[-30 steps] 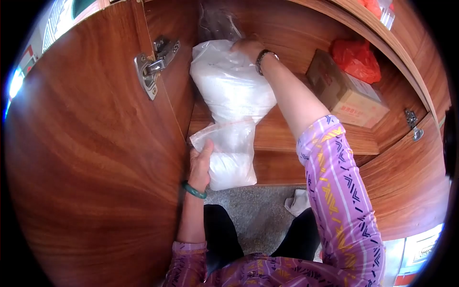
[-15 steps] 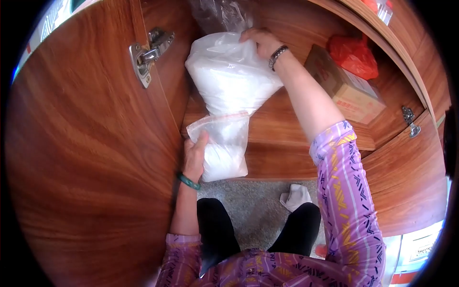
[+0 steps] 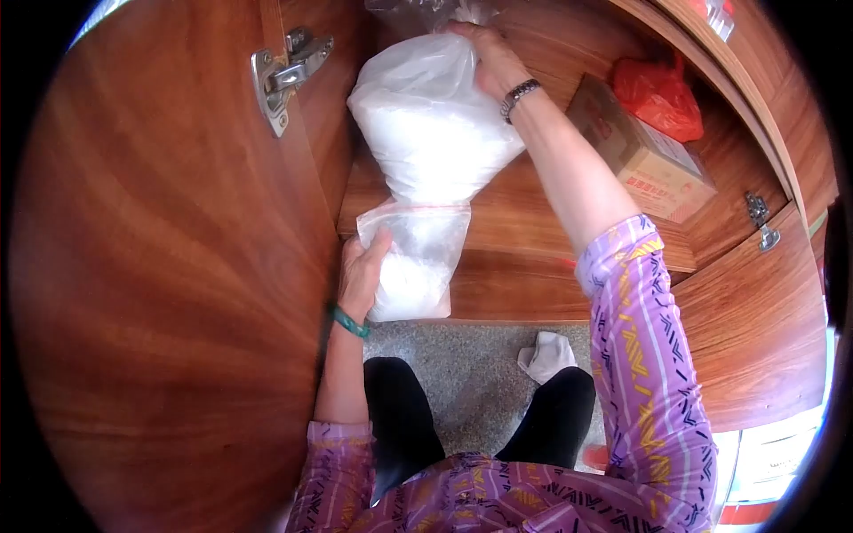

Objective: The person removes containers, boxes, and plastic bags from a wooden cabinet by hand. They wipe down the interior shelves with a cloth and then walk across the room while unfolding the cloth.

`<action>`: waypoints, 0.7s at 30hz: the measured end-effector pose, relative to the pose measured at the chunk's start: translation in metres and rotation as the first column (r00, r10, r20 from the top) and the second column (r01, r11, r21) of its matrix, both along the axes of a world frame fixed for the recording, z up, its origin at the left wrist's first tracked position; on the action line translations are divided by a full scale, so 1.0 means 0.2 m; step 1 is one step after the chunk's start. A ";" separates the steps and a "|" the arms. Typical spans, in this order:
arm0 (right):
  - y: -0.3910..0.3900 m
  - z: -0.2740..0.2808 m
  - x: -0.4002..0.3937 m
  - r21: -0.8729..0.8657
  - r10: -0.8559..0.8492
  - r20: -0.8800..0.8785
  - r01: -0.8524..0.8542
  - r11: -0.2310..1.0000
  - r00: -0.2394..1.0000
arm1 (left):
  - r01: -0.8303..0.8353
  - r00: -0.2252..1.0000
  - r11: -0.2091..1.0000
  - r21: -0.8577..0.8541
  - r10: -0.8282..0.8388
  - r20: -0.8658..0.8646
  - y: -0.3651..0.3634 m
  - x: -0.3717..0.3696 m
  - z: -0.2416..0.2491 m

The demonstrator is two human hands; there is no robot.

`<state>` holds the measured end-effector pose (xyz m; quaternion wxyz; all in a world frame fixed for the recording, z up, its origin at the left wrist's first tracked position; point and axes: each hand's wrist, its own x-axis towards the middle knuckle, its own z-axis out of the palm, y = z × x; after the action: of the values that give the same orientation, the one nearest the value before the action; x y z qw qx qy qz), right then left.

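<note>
A large clear plastic bag (image 3: 431, 133) full of white powder or grains tilts downward over the cabinet's shelf. My right hand (image 3: 493, 62) grips its gathered plastic at the upper end, fingers partly hidden behind the wrist. Below, the large bag's lower end meets the mouth of a small zip bag (image 3: 418, 253), overlapping it in this view. White contents lie in the small bag's bottom half. My left hand (image 3: 362, 275) closes on the small bag's left side, thumb in front and the other fingers behind it.
A wooden cabinet door (image 3: 169, 284) stands open at the left, with a metal hinge (image 3: 289, 75). On the shelf at the right is a cardboard box (image 3: 653, 169) under a red plastic bag (image 3: 657, 98). A pale cloth (image 3: 547, 357) lies on the grey floor.
My right hand has lifted the large bag's upper end slightly, farther back. My left hand and the small bag have shifted a little upward in view.
</note>
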<state>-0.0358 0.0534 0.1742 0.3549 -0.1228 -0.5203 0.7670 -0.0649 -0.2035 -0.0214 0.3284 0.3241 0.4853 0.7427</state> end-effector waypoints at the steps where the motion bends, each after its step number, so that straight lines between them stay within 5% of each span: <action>1: 0.00 0.00 0.00 -0.001 -0.001 0.005 0.001 1.000 1.000 | 0.001 1.000 1.000 -0.001 -0.001 0.005 0.00 0.00 0.00; 7: 0.44 -0.13 -0.12 0.142 -0.111 -0.016 0.112 0.984 0.994 | 0.074 0.997 0.996 -0.048 -0.074 -0.017 0.01 -0.07 -0.03; 8: 0.62 -0.19 -0.06 0.460 -0.234 -0.078 0.244 0.854 0.969 | 0.062 0.998 0.997 -0.053 -0.063 -0.021 0.01 -0.06 -0.03; 10: 0.74 -0.19 0.10 0.715 -0.333 -0.176 0.353 0.603 0.926 | 0.061 0.998 0.997 -0.055 -0.062 -0.025 0.02 -0.08 -0.05; 13: 0.72 -0.14 0.25 0.456 -0.543 -0.002 0.484 0.747 0.840 | 0.078 0.996 0.990 -0.118 -0.081 -0.022 0.05 -0.10 -0.09; 16: 0.57 -0.04 0.40 0.339 -0.699 -0.178 0.710 0.617 0.693 | 0.012 1.000 1.000 0.004 -0.012 0.025 0.04 -0.05 -0.04; 19: 0.54 -0.02 0.48 0.333 -0.703 -0.214 0.727 0.600 0.678 | 0.034 0.996 0.998 0.047 -0.037 0.076 0.10 -0.12 -0.13; 21: 0.60 0.01 0.56 0.359 -0.783 -0.194 0.786 0.503 0.590 | 0.075 0.997 0.996 -0.057 -0.076 -0.012 0.09 -0.18 -0.22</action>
<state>0.0764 0.1729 0.1760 0.6819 -0.2657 -0.5544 0.3963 -0.1012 -0.1846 -0.0656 0.3617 0.3381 0.4957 0.7135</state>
